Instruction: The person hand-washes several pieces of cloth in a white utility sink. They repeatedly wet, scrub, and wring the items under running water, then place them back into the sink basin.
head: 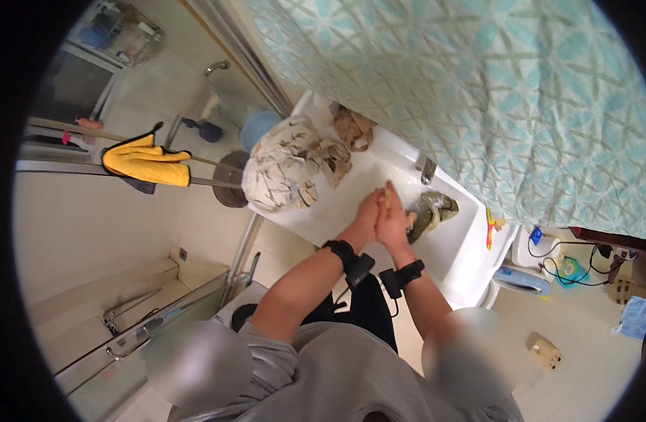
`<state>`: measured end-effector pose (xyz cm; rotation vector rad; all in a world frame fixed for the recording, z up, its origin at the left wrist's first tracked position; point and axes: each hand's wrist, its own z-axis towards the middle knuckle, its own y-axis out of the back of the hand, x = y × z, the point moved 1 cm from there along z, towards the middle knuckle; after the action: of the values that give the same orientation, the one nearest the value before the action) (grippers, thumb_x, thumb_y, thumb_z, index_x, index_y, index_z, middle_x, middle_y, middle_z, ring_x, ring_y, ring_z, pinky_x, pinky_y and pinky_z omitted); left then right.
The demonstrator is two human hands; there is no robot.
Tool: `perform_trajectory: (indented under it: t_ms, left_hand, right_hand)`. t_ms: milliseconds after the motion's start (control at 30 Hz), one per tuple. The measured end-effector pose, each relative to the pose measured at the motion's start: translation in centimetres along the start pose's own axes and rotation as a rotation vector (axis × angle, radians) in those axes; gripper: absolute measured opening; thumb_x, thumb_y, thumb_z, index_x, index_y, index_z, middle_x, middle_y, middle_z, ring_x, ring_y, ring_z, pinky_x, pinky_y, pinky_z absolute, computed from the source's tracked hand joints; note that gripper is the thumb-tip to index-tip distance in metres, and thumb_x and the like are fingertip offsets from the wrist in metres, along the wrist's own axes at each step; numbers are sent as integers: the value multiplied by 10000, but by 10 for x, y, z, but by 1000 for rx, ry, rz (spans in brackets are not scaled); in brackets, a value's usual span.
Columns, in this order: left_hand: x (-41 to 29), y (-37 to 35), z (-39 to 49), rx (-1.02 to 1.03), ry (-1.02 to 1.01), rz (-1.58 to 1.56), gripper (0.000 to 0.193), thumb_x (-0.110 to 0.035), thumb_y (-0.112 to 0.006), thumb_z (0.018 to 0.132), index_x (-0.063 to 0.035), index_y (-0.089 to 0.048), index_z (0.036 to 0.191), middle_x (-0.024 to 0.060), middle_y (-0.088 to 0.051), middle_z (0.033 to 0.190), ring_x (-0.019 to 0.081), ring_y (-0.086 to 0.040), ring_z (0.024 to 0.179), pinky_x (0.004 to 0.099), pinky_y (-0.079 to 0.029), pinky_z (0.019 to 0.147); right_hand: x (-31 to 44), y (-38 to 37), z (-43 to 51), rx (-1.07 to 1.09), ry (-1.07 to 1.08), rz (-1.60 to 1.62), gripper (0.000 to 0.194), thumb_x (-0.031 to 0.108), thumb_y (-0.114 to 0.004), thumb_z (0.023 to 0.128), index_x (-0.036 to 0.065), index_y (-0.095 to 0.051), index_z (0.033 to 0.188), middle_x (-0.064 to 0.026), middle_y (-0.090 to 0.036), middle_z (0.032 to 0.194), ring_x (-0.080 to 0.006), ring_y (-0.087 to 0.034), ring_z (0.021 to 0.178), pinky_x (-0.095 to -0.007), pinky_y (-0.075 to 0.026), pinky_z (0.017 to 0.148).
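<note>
Over a white sink basin (328, 208), my left hand (369, 216) and my right hand (391, 216) are pressed together. A small yellowish thing, perhaps soap, shows between the fingers; which hand bears it I cannot tell. Wet green cloth (434, 211) lies in the basin just right of my right hand. Left of my hands, a pale patterned cloth (275, 169) is heaped over the basin's edge, with brown cloth (354, 129) behind it. The metal faucet (427, 170) stands beyond my hands at the basin's back side.
A patterned curtain (460, 79) hangs along the far side. On the right rim lies a red and yellow peeler or razor (490, 229). A yellow towel (146, 161) hangs on a rail at left, near a glass shower door (159, 337). Cables (571, 264) hang at right.
</note>
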<state>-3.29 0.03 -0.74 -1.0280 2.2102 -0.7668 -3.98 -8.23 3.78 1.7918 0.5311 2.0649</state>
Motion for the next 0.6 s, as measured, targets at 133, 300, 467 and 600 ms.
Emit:
perform_trajectory:
  t_ms: [133, 300, 467, 600]
  left_hand:
    - [9, -11, -7, -121, -60, 6, 283, -362, -529, 1015, -96, -628, 1004, 42, -620, 914, 174, -595, 814, 373, -516, 703]
    - [18, -6, 3, -138, -14, 92, 344, -389, -500, 986, -82, -642, 923, 72, -620, 858, 199, -601, 761, 371, -501, 680]
    - [-8, -35, -24, -298, -220, 356, 284, -338, -531, 961, -83, -606, 862, 53, -607, 822, 198, -582, 726, 391, -497, 645]
    - [-23, -70, -54, -121, -87, 152, 277, -330, -526, 956, -79, -611, 877, 54, -601, 830, 198, -574, 745, 401, -490, 653]
  right_hand:
    - [4, 6, 1, 68, -269, 325, 370, 175, -471, 1035, -17, -563, 1338, -213, -662, 1197, -330, -637, 1084, -404, -478, 983]
    - [18, 20, 0, 61, -402, 358, 398, 304, -440, 1066, 4, -599, 1275, -152, -681, 1151, -249, -622, 1074, -340, -468, 971]
    - [47, 26, 3, 1, -242, 145, 422, 314, -410, 1074, 0, -580, 1300, -195, -646, 1207, -305, -603, 1135, -366, -450, 997]
    - [64, 29, 8, 121, -780, 875, 431, 270, -397, 1081, -21, -518, 1375, -231, -561, 1347, -334, -537, 1252, -401, -382, 1088]
